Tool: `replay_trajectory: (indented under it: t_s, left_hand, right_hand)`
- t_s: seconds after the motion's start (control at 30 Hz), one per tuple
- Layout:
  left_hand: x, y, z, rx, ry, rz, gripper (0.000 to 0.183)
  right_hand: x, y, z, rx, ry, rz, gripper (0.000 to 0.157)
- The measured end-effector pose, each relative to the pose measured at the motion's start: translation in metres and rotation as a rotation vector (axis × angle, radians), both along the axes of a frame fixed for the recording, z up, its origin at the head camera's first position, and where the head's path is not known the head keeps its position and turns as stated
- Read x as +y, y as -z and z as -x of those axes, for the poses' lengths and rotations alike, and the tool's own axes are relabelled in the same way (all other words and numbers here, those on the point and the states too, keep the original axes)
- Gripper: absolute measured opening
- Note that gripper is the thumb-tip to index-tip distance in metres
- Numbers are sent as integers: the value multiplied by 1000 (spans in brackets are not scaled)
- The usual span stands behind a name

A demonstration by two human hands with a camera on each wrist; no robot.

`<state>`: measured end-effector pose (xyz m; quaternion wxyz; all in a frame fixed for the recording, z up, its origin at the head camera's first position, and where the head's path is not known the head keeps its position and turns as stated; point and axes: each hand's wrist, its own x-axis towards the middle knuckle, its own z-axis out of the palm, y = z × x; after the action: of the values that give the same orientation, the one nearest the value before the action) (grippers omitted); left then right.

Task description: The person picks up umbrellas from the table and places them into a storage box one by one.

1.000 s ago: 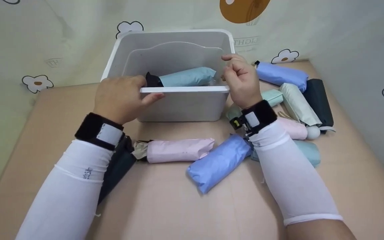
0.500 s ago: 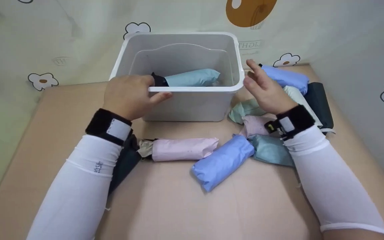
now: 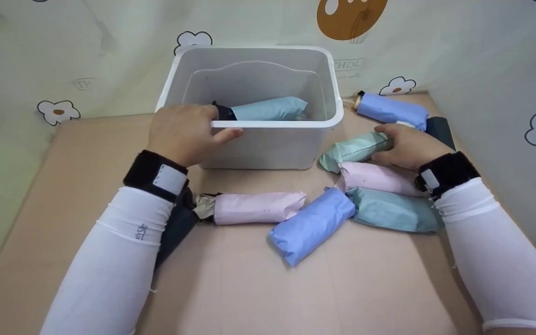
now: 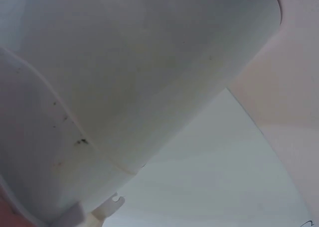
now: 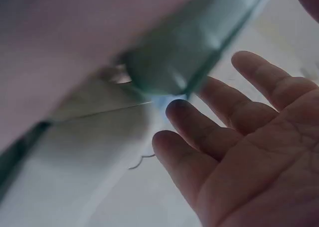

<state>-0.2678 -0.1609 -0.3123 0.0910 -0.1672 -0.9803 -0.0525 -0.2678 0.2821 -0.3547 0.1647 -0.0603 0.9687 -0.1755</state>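
Observation:
My left hand (image 3: 179,132) grips the near rim of a white plastic bin (image 3: 258,148), thumb outside and fingers hidden inside. A folded light-blue umbrella (image 3: 270,109) with a dark end lies in the bin. The left wrist view is filled mostly by the bin's wall (image 4: 124,77). My right hand (image 3: 410,145) is over the right end of a folded mint-green umbrella (image 3: 354,150), thumb and fingers spread on either side of that end. In the right wrist view its fingers (image 5: 199,130) are extended beside the mint-green umbrella (image 5: 172,62), not curled round it.
Folded umbrellas lie around the bin: pink (image 3: 379,177), teal (image 3: 393,210) and blue (image 3: 312,225) in front and right, another pink one (image 3: 258,208), a dark one (image 3: 175,232) under the left forearm. Behind the right hand are a blue (image 3: 391,110) and a dark one (image 3: 440,131).
My right hand has moved from the bin's right rim, rightward and down, to the mint-green umbrella, its fingers uncurling. My left hand stays on the rim.

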Motion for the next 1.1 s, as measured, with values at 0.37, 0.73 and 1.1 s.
replay_trajectory:
  t_s: [0.37,0.73,1.1]
  left_hand:
    - [-2,0,-1,19,-9,-3,77]
    - [4,2,1,-3,-13,1,80]
    - [3,2,2,15,-20,11,79]
  right_hand:
    - [-20,15,18,103,-207,-226,57]
    - [-2,17,17,123,-187,-131,23]
    - [17,-43,-6,232,-98,137,42]
